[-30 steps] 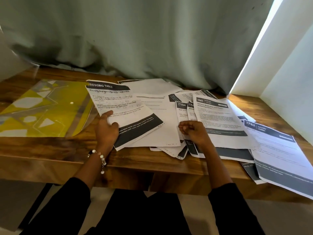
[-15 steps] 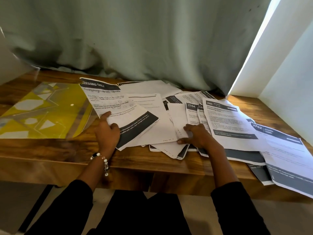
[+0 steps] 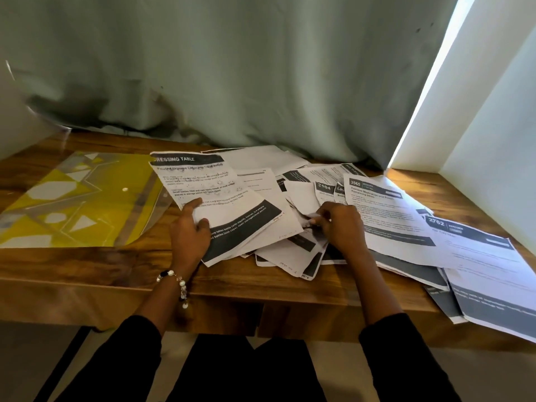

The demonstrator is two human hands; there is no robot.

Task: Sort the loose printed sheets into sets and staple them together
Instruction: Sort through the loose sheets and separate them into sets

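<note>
Left hand (image 3: 190, 233) grips the "DRESSING TABLE" sheet (image 3: 214, 204) at its near-left edge, thumb on top of the page, fingers curled under. That sheet is tilted, its dark footer band angled toward the near edge of the table (image 3: 87, 268), and it sits on top of the left end of the paper pile (image 3: 290, 227).

Right hand (image 3: 340, 224) is down in the middle of the pile, fingers curled and pinching a crumpled sheet corner (image 3: 311, 220). Exactly which sheet it belongs to: can't tell, it's blurred.

Loose sheets are fanned across the centre and right of the table, overlapping. Just right of the right hand lies the "3565" sheet (image 3: 385, 210); the "2104" sheet (image 3: 324, 191) pokes out just behind the fingers. The "2762" sheet (image 3: 481, 262) is at far right, overhanging the table's near edge.

A yellow plastic folder (image 3: 72, 204) lies flat on the left of the table, just beside the held sheet. A grey-green curtain (image 3: 232, 68) hangs behind the table. Beaded bracelet (image 3: 178, 281) on the left wrist, black sleeves (image 3: 406, 358) on both arms.
</note>
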